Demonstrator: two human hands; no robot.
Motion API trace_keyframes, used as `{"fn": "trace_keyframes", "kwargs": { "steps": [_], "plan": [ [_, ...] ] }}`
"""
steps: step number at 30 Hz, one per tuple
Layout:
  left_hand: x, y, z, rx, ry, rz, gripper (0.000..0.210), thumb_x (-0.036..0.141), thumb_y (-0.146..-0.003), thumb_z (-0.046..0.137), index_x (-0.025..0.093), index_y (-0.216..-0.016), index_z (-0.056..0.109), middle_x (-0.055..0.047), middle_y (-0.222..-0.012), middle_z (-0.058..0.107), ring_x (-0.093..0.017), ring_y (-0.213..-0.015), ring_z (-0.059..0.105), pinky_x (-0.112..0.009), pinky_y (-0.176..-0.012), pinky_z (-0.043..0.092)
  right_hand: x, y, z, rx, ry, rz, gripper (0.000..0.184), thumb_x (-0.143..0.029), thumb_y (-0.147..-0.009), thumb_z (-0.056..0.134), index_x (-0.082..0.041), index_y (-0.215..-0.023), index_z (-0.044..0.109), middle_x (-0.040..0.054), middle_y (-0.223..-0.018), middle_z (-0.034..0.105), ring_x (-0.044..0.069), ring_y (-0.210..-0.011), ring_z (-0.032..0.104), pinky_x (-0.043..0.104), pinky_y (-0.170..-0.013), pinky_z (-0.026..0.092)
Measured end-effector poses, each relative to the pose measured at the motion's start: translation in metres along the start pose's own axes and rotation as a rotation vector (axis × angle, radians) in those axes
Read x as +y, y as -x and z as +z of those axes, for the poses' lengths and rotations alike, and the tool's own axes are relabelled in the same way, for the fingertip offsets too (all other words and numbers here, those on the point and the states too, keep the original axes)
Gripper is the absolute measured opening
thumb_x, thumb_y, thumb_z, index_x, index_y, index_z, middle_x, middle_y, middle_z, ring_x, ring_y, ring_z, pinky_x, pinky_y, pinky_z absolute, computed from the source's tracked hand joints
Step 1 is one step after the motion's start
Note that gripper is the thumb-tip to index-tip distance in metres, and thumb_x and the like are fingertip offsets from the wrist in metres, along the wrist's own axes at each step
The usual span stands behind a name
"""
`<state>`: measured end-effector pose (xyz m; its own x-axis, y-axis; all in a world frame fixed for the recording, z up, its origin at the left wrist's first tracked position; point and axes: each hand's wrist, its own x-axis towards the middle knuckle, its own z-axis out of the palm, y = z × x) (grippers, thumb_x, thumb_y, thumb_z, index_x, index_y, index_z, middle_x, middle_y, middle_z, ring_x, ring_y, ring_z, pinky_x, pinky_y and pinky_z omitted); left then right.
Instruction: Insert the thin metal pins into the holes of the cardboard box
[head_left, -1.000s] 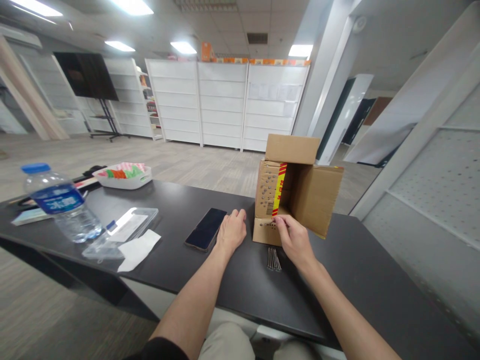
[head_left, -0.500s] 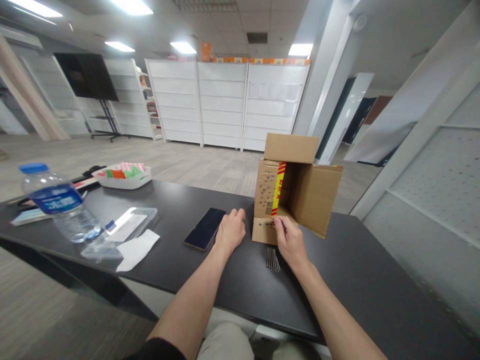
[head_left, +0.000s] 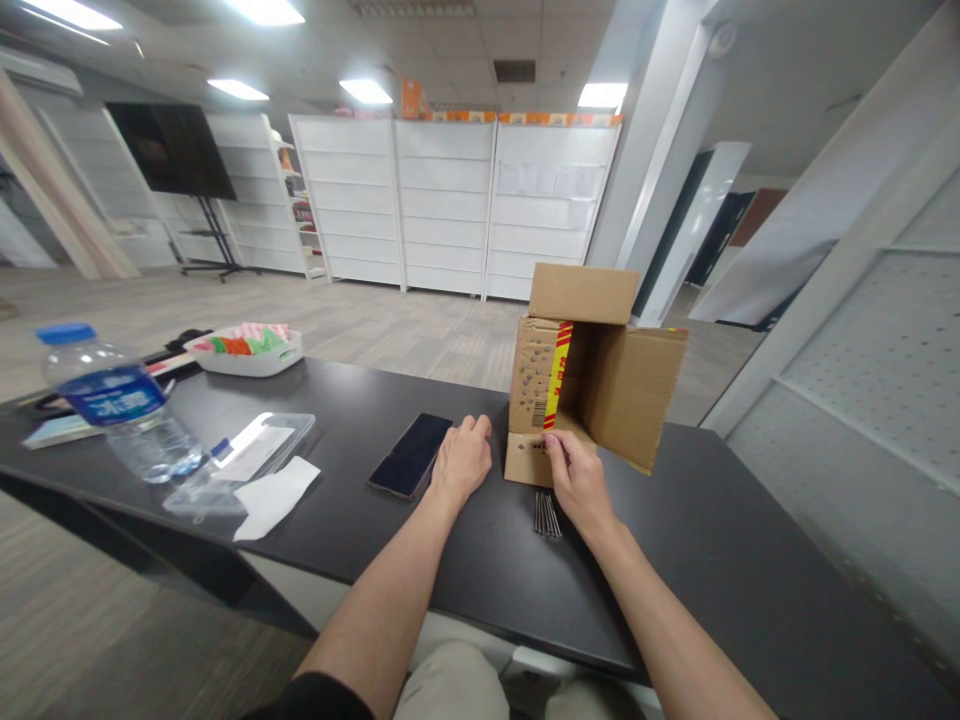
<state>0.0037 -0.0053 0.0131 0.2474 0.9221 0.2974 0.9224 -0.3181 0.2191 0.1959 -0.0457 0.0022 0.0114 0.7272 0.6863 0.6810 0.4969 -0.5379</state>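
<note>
An open cardboard box [head_left: 531,350] stands on the black table, its opening towards me and its flaps spread. Several small grey spots dot its left outer panel beside yellow and red tape. My right hand [head_left: 581,485] is closed in a pinch at the lower front flap [head_left: 521,462], over a row of small dark marks; what lies between the fingertips is hidden. Just below, several thin metal nails [head_left: 547,515] lie side by side. My left hand [head_left: 463,460] rests palm down on the table, fingers curled in, beside a dark smartphone [head_left: 411,456].
Towards the left are a white paper piece [head_left: 277,498], an opened clear plastic case [head_left: 281,440] and a water bottle [head_left: 124,405] with a blue cap. Behind these sits a white basket [head_left: 251,362] holding colourful packets. The table's [head_left: 750,560] right side extends past the box.
</note>
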Motion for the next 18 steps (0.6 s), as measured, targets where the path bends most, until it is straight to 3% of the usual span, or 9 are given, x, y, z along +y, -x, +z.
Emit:
{"fn": "trace_keyframes", "kwargs": {
  "steps": [18],
  "plan": [
    [0.0007, 0.0001, -0.001, -0.003, 0.001, -0.006, 0.021, 0.012, -0.093, 0.041, 0.022, -0.104, 0.056, -0.006, -0.106, 0.062, -0.019, -0.097, 0.064, -0.033, -0.09, 0.046, 0.0104, 0.0034, 0.0067, -0.057, 0.19, -0.061, 0.036, -0.04, -0.105, 0.04, -0.02, -0.098, 0.07, 0.0079, -0.094, 0.074, 0.023, -0.089, 0.067, 0.037, -0.081, 0.041]
  ]
}}
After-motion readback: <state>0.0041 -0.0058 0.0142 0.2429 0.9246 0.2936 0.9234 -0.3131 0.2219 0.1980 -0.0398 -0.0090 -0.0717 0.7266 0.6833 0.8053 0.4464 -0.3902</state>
